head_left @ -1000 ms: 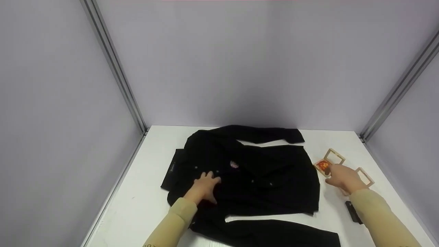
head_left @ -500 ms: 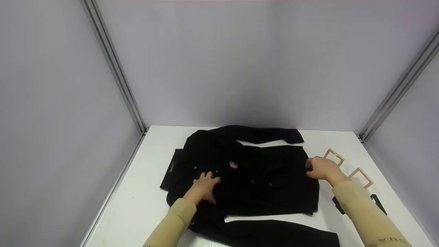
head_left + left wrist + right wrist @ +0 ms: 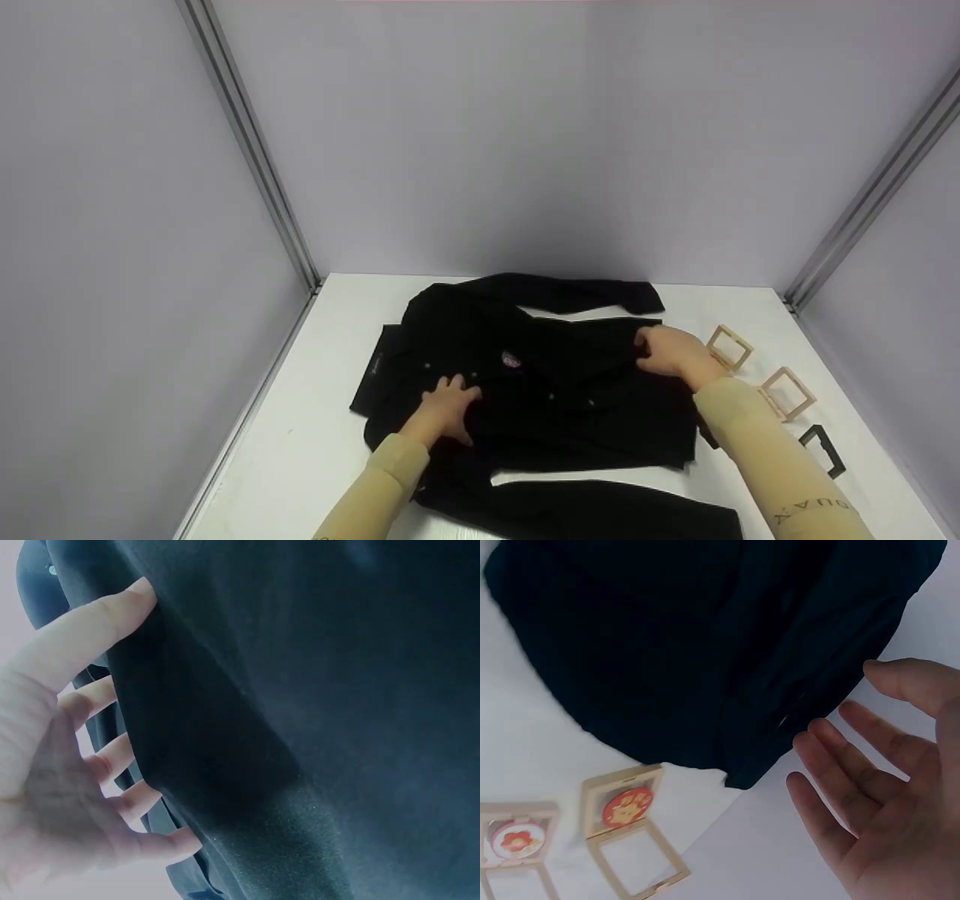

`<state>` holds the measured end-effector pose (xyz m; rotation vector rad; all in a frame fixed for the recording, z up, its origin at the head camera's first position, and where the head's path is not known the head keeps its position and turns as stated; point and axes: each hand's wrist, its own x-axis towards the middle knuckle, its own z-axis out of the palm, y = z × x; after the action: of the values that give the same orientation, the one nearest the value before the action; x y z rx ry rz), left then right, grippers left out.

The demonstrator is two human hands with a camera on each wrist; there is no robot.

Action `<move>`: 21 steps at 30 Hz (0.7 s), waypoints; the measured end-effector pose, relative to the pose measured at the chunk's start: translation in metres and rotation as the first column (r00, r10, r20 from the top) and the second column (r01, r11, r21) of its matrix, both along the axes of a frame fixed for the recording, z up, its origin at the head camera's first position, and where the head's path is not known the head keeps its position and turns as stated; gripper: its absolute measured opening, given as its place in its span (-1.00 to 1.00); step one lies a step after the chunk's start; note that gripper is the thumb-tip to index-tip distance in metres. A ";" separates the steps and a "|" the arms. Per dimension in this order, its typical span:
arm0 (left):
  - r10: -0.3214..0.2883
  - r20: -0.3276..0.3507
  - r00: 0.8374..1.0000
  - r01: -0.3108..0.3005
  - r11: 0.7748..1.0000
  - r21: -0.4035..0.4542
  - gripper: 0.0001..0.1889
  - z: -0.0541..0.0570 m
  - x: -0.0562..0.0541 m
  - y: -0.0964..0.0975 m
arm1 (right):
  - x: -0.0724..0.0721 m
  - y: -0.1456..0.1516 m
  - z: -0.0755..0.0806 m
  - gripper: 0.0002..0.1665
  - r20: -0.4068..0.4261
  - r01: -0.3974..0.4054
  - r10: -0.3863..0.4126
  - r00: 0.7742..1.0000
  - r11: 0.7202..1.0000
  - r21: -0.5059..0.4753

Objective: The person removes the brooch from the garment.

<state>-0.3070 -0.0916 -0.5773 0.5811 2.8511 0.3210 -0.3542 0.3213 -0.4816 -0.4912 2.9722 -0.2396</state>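
Observation:
A black long-sleeved button-up garment (image 3: 600, 427) lies spread over the white table, its sleeves pointing right. A small round pinkish badge (image 3: 511, 360) sits near the middle of its front. My left hand (image 3: 448, 409) rests on the near left part of the garment with fingers spread, and the left wrist view has the fingertips at a fold of dark cloth. My right hand (image 3: 671, 351) hovers around the right-hand hem. In the right wrist view its fingers (image 3: 847, 772) are loosely extended with nothing between them.
Right of the garment stand two light wooden hinged cases, lids open; one holds an orange round badge (image 3: 626, 808), the other a white one with a red flower (image 3: 517, 842). A black case (image 3: 823, 450) is partly behind my right sleeve. Grey walls (image 3: 480, 150) enclose the table.
My right hand has moved left, from over the wooden case to above the garment's right hem, uncovering the cases. My left hand has stayed in place on the cloth.

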 end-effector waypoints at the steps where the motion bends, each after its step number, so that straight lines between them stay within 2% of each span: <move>1: 0.001 0.001 1.000 -0.001 1.000 0.002 -0.21 -0.001 0.000 0.000 | -0.001 -0.003 -0.001 -0.52 -0.006 -0.004 0.004 1.000 1.000 -0.005; 15: 0.006 -0.007 1.000 -0.006 1.000 -0.010 -0.18 -0.005 -0.001 -0.002 | -0.005 -0.048 -0.015 -0.54 -0.017 -0.066 0.066 0.998 0.998 0.006; 21: 0.008 -0.010 1.000 -0.008 1.000 0.002 -0.17 -0.003 0.002 -0.001 | -0.006 -0.064 -0.019 -0.57 -0.018 -0.091 0.092 0.996 0.996 0.009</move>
<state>-0.3047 -0.0930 -0.5807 0.5739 2.8635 0.3226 -0.3597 0.2571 -0.5007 -0.6300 2.9575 -0.2157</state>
